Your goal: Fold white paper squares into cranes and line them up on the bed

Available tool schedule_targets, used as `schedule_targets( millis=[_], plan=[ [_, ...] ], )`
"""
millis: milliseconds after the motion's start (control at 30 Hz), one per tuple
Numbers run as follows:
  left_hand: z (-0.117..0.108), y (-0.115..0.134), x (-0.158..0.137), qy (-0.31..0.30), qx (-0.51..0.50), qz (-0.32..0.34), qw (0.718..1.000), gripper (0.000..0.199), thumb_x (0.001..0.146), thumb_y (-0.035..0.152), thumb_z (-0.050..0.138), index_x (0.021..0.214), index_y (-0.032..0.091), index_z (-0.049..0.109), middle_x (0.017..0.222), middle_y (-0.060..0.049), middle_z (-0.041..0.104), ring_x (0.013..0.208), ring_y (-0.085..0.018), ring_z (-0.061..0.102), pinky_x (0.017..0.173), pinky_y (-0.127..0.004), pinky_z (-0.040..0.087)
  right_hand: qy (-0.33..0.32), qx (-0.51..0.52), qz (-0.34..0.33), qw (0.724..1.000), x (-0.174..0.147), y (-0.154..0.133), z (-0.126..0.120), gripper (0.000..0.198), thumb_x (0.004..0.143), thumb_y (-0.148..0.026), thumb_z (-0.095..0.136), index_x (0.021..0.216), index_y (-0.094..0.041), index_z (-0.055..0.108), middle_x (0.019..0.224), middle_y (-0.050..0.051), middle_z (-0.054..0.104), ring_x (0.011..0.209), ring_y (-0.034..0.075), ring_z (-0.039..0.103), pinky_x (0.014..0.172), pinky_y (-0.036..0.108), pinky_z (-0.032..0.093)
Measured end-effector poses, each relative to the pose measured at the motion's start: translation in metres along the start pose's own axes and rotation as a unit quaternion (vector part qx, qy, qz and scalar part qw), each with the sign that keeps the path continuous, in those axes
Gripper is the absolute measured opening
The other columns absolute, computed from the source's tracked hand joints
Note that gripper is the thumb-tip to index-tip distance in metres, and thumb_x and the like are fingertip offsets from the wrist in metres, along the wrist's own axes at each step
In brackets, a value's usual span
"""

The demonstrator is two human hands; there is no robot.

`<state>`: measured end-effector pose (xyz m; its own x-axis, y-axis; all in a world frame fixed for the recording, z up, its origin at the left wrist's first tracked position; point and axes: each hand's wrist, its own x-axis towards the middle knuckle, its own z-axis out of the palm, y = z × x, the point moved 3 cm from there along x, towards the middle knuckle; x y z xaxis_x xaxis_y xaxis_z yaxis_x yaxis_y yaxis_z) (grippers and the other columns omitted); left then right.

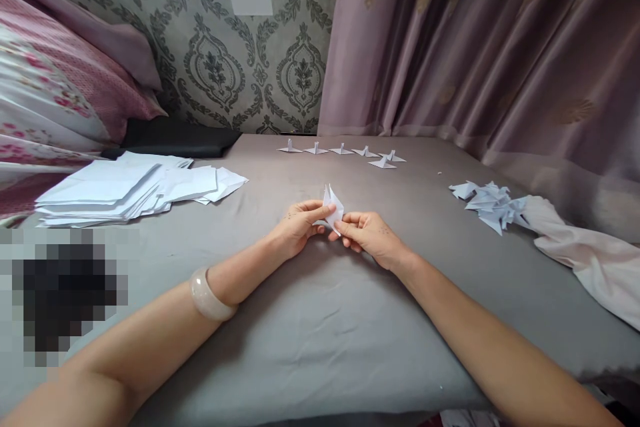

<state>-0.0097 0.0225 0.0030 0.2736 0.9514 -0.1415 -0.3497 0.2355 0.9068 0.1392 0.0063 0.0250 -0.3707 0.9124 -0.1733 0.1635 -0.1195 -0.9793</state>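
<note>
A small folded white paper piece (333,203), with two narrow points sticking up, is held between both hands above the grey cloth. My left hand (301,223) pinches it from the left, thumb lying across its face. On the other side, my right hand (367,233) grips its lower right edge between thumb and fingers. Beyond the hands, several folded white paper figures (341,149) with flat wings stand in a row. More folded paper pieces (490,203) lie heaped at the right. The fingers behind the paper are partly hidden.
Stacked white paper sheets (100,187) lie at the left, before a black folded item (180,139). A grey cloth (320,347) covers the surface. Pale fabric (575,233) lies along the right edge. Purple curtains (450,47) and patterned wallpaper (215,60) bound the back.
</note>
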Motion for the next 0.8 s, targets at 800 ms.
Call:
schedule_targets(
  millis=[800],
  plan=[
    [0.003,-0.004,0.001,0.018,-0.053,0.041,0.998,0.026,0.065,0.030,0.083,0.085,0.015,0.075,0.088,-0.005,0.071,0.081,-0.013,0.063,0.078,-0.026,0.051,0.201,-0.187,-0.297,0.914,0.002,-0.017,-0.009,0.018,0.083,-0.038,0.061,0.078,-0.021,0.064,0.091,0.006,0.062,0.084,0.017,0.059,0.073,0.030,0.048]
  ],
)
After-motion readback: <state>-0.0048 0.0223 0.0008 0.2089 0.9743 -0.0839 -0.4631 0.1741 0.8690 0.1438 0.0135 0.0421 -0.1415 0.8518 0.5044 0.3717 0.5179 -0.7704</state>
